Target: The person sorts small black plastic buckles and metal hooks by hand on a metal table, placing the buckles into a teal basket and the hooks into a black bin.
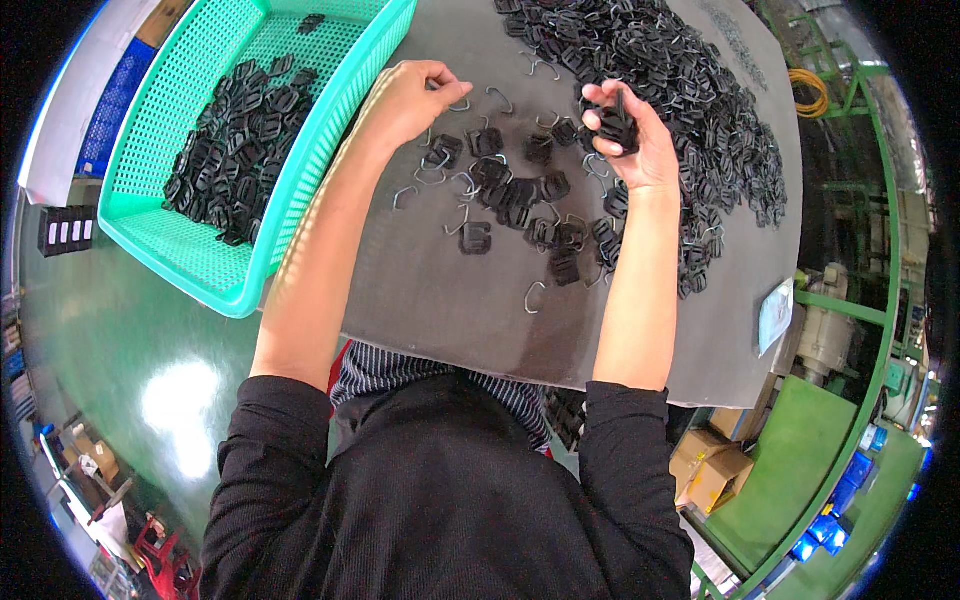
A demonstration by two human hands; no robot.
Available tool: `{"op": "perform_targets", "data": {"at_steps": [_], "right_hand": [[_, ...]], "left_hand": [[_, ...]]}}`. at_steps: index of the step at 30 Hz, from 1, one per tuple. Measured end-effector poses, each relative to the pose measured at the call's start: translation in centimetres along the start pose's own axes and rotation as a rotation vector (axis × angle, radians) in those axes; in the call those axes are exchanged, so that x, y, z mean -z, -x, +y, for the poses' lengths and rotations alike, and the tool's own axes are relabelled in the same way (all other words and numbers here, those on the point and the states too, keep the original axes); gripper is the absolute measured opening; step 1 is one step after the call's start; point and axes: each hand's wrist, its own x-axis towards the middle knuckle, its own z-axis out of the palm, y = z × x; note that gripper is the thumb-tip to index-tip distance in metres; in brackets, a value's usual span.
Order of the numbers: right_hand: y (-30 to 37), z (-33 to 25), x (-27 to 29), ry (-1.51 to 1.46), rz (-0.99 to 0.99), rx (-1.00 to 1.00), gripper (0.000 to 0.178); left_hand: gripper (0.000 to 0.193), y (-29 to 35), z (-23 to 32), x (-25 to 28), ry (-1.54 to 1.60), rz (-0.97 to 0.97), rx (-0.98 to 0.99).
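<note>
My left hand (422, 98) is over the table just right of the basket, its thumb and fingers pinched together. A bit of bent wire shows under the fingertips, but whether they grip it I cannot tell. My right hand (640, 140) is raised with its fingers curled around black plastic buckles (618, 130); how many is hidden. Between and below the hands lie scattered black buckles (516, 200), several with bent wire hooks. A loose wire hook (535, 298) rests nearer to me. Beyond the right hand spreads a large heap of buckles with wire hooks (690, 110).
A turquoise perforated basket (255, 265) holding black buckles (240, 140) stands at the left, beside the grey tabletop (440, 300). A small pale blue packet (775, 316) lies at the table's right edge. Cardboard boxes (715, 475) and green metal framing (845, 310) are off to the right.
</note>
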Motion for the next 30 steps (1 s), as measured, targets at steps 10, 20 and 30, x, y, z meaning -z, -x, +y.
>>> {"op": "perform_targets", "data": {"at_steps": [10, 20, 30], "right_hand": [[-1.1, 1.5, -0.8, 1.858, 0.253, -0.144, 0.045], [4.7, 0.4, 1.4, 0.341, -0.001, -0.030, 0.022], [4.6, 3.5, -2.1, 1.723, 0.211, -0.178, 0.034]], "left_hand": [[0.031, 3.4, 1.8, -3.3, -0.360, -0.039, -0.114], [0.028, 4.2, 1.7, 0.9, 1.027, -0.338, 0.170], [0.030, 5.5, 5.6, -6.4, -0.444, -0.222, -0.189]]}}
